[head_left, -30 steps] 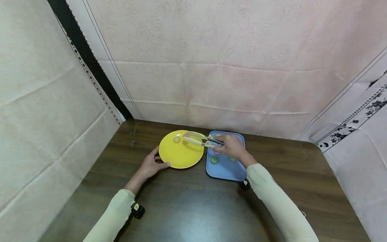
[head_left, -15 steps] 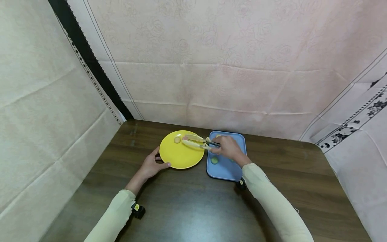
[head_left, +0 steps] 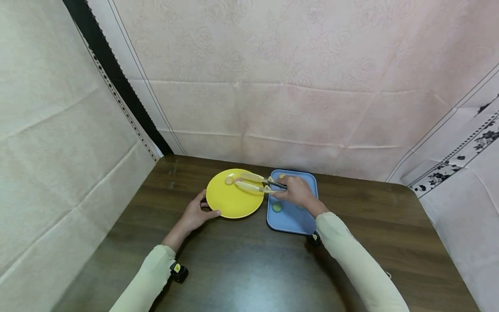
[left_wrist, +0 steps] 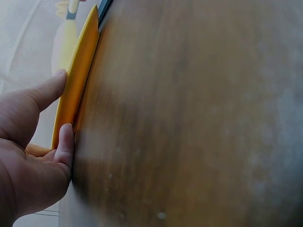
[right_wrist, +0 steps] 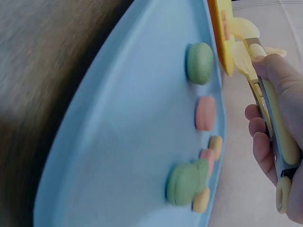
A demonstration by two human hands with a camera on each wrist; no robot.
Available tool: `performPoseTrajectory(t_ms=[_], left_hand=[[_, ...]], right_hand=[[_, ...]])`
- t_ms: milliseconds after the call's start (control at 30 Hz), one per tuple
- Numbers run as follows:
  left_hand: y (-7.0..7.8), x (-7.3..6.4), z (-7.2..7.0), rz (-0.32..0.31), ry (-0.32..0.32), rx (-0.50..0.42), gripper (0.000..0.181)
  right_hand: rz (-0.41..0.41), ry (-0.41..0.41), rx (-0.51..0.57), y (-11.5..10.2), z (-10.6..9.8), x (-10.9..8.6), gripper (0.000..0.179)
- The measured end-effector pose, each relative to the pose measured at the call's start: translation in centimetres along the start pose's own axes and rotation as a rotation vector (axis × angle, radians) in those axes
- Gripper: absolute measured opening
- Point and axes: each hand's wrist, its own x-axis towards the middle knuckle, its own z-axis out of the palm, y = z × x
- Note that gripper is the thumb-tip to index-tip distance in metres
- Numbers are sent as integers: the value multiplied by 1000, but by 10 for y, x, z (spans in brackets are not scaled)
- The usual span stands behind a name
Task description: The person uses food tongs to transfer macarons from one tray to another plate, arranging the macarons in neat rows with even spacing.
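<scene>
My left hand (head_left: pixel 195 212) grips the near left rim of a yellow plate (head_left: pixel 230 201); in the left wrist view, the thumb lies on the upper side and fingertips show below the rim. With my right hand (head_left: pixel 297 189) I hold tongs (head_left: pixel 269 185) with pale yellow tips, reaching over the plate from the right. At those tips is a pink macaron (head_left: pixel 238 180); whether they touch it, I cannot tell. Beside it on the plate sits a small tan macaron (head_left: pixel 228 181).
Right of the plate stands a blue tray (head_left: pixel 290 223). Several macarons lie on it, among them a green macaron (right_wrist: pixel 200 63), a pink macaron (right_wrist: pixel 206 113) and a yellow macaron (right_wrist: pixel 201 200). A pale cloth (head_left: pixel 249 108) hangs behind the brown table (head_left: pixel 234 260).
The tongs and pink macaron came slightly lower on the plate. Between half a second ago and now, the tong tips spread a little. My left hand stays at the rim.
</scene>
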Motion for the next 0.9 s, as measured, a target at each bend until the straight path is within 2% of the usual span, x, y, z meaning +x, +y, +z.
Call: performPoseTrajectory(t_ms=[233,467,733,900], left_hand=[[0,-1,0,15,-3,-10,102],[0,0,-1,3,-3,-8,104],[-2,0,-1,7,2,4,104],[-2,0,0,12,-1,3,103]], right_hand=[[-40,119,-10,8,-30,-35,56],[8,139,-44,22,-60,-79,56],[66,171,-120,36,-75,-125,56],[82,168,-132,45,-78,-150,51]])
